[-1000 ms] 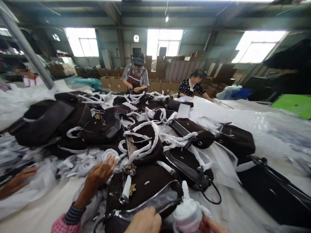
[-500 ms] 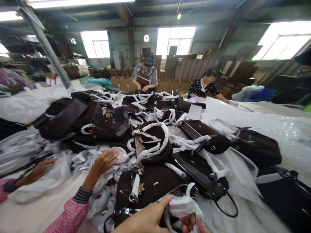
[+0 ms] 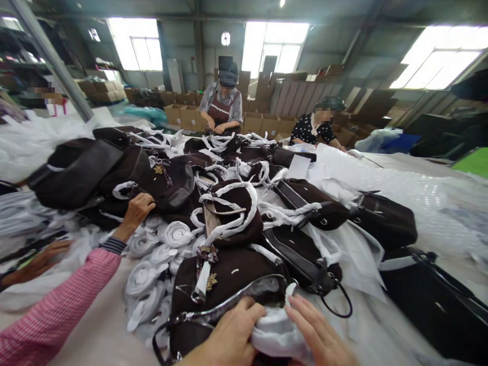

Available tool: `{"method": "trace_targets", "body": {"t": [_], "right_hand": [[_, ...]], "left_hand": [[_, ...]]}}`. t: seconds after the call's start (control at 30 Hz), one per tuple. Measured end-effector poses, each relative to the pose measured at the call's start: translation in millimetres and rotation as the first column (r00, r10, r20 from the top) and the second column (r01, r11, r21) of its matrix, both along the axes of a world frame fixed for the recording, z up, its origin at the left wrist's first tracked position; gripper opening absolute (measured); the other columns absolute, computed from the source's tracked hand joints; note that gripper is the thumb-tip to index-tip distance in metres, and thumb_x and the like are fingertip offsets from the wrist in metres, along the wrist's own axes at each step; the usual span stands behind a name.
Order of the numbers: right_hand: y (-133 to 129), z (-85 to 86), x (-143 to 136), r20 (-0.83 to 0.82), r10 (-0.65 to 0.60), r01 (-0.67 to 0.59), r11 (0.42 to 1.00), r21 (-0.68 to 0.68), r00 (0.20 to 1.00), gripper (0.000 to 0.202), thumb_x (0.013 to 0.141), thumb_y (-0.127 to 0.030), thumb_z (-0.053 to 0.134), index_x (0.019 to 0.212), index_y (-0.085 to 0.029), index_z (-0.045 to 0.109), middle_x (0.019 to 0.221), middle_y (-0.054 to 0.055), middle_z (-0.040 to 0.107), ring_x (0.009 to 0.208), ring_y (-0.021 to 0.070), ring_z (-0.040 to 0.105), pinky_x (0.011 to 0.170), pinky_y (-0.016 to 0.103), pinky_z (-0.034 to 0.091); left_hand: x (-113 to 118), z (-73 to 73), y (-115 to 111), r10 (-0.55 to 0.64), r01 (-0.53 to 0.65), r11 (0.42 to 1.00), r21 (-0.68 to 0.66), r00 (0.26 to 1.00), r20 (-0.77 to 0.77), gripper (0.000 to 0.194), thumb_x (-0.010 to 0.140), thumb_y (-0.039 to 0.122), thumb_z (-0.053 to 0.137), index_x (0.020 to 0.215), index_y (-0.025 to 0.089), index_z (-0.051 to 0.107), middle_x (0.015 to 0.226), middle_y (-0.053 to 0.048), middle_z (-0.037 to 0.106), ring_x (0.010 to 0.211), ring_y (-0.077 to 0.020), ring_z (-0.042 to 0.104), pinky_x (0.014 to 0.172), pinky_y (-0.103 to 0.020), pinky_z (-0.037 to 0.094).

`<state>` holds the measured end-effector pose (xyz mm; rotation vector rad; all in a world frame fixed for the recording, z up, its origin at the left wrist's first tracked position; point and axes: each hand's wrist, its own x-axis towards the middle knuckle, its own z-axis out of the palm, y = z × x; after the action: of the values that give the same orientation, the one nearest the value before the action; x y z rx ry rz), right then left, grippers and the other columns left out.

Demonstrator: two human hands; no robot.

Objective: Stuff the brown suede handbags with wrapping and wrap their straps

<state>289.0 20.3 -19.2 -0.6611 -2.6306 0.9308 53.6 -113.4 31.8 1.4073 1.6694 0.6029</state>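
Observation:
A dark brown handbag (image 3: 229,284) lies right in front of me with its zip mouth open toward me. A wad of white tissue paper (image 3: 274,330) sits in that mouth. My left hand (image 3: 229,338) grips the wad from the left, at the bag's zipper edge. My right hand (image 3: 322,333) lies on the wad's right side with its fingers stretched out and apart. A small gold charm and a white tag (image 3: 204,282) hang on the bag's front.
A big heap of brown bags (image 3: 232,213) with white-wrapped straps covers the table, with rolled white paper wads (image 3: 173,236) at its left. A co-worker's hand (image 3: 137,208) in a pink sleeve reaches into the heap. Two more people (image 3: 223,104) work at the far side; black bags (image 3: 385,223) lie to the right.
The white wad has gone from being held up in front of me down into the bag's mouth. The co-worker's hand moved from the paper rolls up to the bags.

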Motion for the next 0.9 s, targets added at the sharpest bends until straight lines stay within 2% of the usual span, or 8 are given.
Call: {"method": "trace_targets", "body": {"t": [0.07, 0.13, 0.23, 0.3, 0.33, 0.5, 0.7, 0.9], "right_hand": [[4.5, 11.7, -20.1, 0.102, 0.218, -0.217, 0.976, -0.019, 0.971, 0.069, 0.077, -0.021, 0.072, 0.144, -0.027, 0.054, 0.141, 0.01, 0.063, 0.129, 0.0342, 0.059, 0.109, 0.042, 0.047], [8.5, 27.3, -40.1, 0.226, 0.28, -0.267, 0.96, -0.085, 0.933, 0.06, 0.069, -0.008, 0.06, 0.128, -0.022, 0.064, 0.123, 0.01, 0.071, 0.111, 0.0301, 0.067, 0.095, 0.038, 0.052], [18.9, 47.9, -61.3, 0.235, 0.198, -0.149, 0.966, -0.211, 0.952, 0.027, 0.071, -0.009, 0.058, 0.093, -0.022, 0.066, 0.096, 0.005, 0.07, 0.089, 0.0226, 0.065, 0.077, 0.03, 0.05], [28.4, 54.3, -68.6, 0.185, 0.087, -0.014, 0.931, -0.366, 0.979, 0.005, 0.081, -0.025, 0.064, 0.084, -0.022, 0.06, 0.084, 0.001, 0.066, 0.078, 0.019, 0.063, 0.071, 0.028, 0.048], [33.1, 54.9, -70.7, 0.176, 0.041, 0.045, 0.889, -0.456, 0.983, 0.013, 0.084, -0.033, 0.066, 0.083, -0.023, 0.058, 0.079, -0.001, 0.063, 0.072, 0.0174, 0.061, 0.068, 0.028, 0.048], [48.3, 45.4, -76.4, 0.102, -0.015, 0.086, 0.666, -0.741, 0.995, 0.026, 0.086, -0.045, 0.068, 0.097, -0.022, 0.062, 0.081, -0.004, 0.057, 0.068, 0.0135, 0.058, 0.061, 0.025, 0.051], [52.0, 38.4, -84.1, 0.096, 0.022, 0.064, 0.597, -0.799, 0.995, 0.041, 0.085, -0.053, 0.071, 0.105, -0.018, 0.063, 0.075, -0.005, 0.06, 0.052, 0.0082, 0.055, 0.05, 0.02, 0.043], [48.0, 40.3, -94.6, 0.108, 0.082, 0.044, 0.559, -0.828, 0.991, 0.039, 0.082, -0.046, 0.073, 0.108, -0.018, 0.065, 0.079, -0.002, 0.063, 0.057, 0.0103, 0.055, 0.046, 0.019, 0.047]], "left_hand": [[-4.1, 9.0, -1.4, -0.018, 0.018, 1.0, -0.02, 1.0, 0.005, 0.037, 0.081, 0.007, 0.056, 0.113, 0.023, 0.064, 0.121, -0.008, 0.062, 0.105, -0.0218, 0.065, 0.092, -0.028, 0.05], [-7.6, 19.6, -2.9, -0.031, 0.031, 0.996, -0.087, 1.0, -0.003, 0.041, 0.079, 0.014, 0.065, 0.119, 0.023, 0.062, 0.123, -0.009, 0.063, 0.111, -0.0257, 0.063, 0.097, -0.033, 0.049], [-17.9, 36.7, -4.2, -0.015, -0.008, 0.962, -0.274, 0.997, -0.081, 0.051, 0.078, 0.038, 0.072, 0.122, 0.017, 0.06, 0.122, -0.017, 0.066, 0.114, -0.0373, 0.062, 0.098, -0.046, 0.049], [-28.8, 43.8, -4.1, -0.01, -0.033, 0.942, -0.333, 0.992, -0.125, 0.044, 0.088, 0.051, 0.056, 0.111, 0.014, 0.064, 0.115, -0.02, 0.069, 0.105, -0.0401, 0.065, 0.091, -0.05, 0.05], [-34.5, 44.7, -3.6, -0.018, -0.022, 0.948, -0.318, 0.992, -0.125, 0.045, 0.093, 0.052, 0.044, 0.104, 0.015, 0.066, 0.111, -0.02, 0.07, 0.1, -0.0388, 0.066, 0.088, -0.05, 0.05], [-53.5, 31.8, 2.2, 0.035, -0.028, 0.985, -0.172, 0.999, 0.037, 0.051, 0.099, 0.044, 0.019, 0.094, 0.017, 0.062, 0.099, -0.013, 0.068, 0.092, -0.0291, 0.062, 0.09, -0.043, 0.047], [-52.6, 31.4, 8.3, 0.163, -0.133, 0.981, -0.144, 0.962, 0.221, 0.038, 0.089, 0.034, 0.05, 0.121, 0.017, 0.063, 0.127, -0.009, 0.067, 0.116, -0.0267, 0.058, 0.106, -0.037, 0.042], [-42.8, 10.6, 14.2, 0.273, -0.261, 0.962, -0.084, 0.892, 0.36, 0.029, 0.089, 0.033, 0.048, 0.1, 0.015, 0.068, 0.101, -0.005, 0.07, 0.095, -0.023, 0.059, 0.088, -0.033, 0.047]]}}
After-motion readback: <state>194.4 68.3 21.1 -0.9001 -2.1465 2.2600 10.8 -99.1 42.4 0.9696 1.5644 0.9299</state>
